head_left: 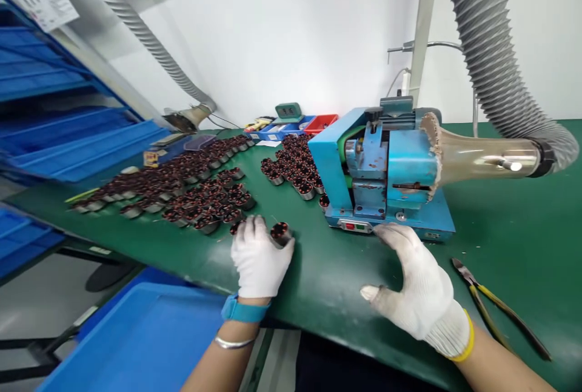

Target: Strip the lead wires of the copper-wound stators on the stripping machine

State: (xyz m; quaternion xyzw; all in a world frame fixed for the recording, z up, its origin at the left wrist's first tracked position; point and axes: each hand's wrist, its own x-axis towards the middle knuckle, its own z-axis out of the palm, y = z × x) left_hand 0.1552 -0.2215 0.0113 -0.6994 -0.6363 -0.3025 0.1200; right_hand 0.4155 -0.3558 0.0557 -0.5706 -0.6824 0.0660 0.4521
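Observation:
My left hand (261, 262), in a white glove, is low over the bench with its thumb and forefinger about a motor stator (280, 232), a short metal ring with dark and copper windings. Another stator (235, 227) shows at the outer side of its fingers, partly covered by them. My right hand (416, 286), also gloved, is raised with thumb and fingers spread and nothing between them. Its fingertips are just in front of the base of a blue belt-driven machine (373, 168), close to the red and green switch (355, 226).
Many stators (209, 198) stand in rows on the green bench (318, 283), with another group (295, 159) beside the machine. Diagonal cutters (493, 304) lie at right. A grey extraction hose (491, 34) joins the machine. A blue tray (150, 337) is below the bench's front edge.

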